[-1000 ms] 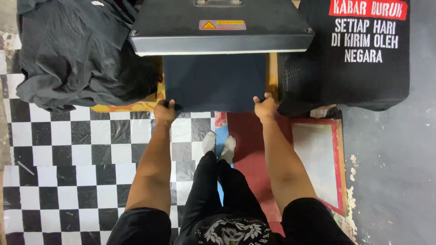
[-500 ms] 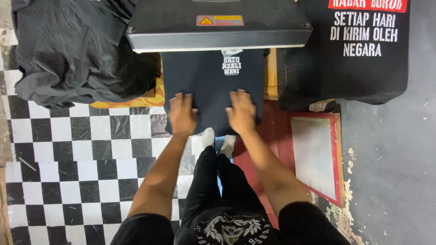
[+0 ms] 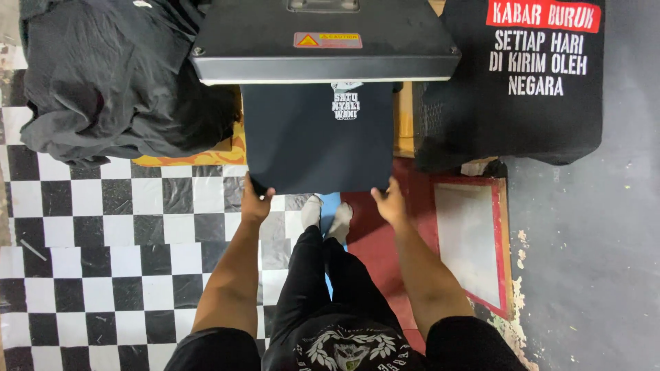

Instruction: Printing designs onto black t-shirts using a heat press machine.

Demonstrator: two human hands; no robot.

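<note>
I had the dark shirt (image 3: 316,141) lying flat on the lower plate of the heat press (image 3: 323,41), its small white print near the collar. My left hand (image 3: 256,203) pinched the hem's left corner; my right hand (image 3: 390,203) curled at the right corner. The cloth looked light and limp, so I judged the corners the best hold.

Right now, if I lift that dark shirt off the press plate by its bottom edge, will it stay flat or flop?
The dark shirt would probably flop: it is thin cloth lying flat on the plate, like the crumpled pile beside it. It looks light, since the left hand and right hand grip only its bottom corners. It may drag under the raised press top.
</note>
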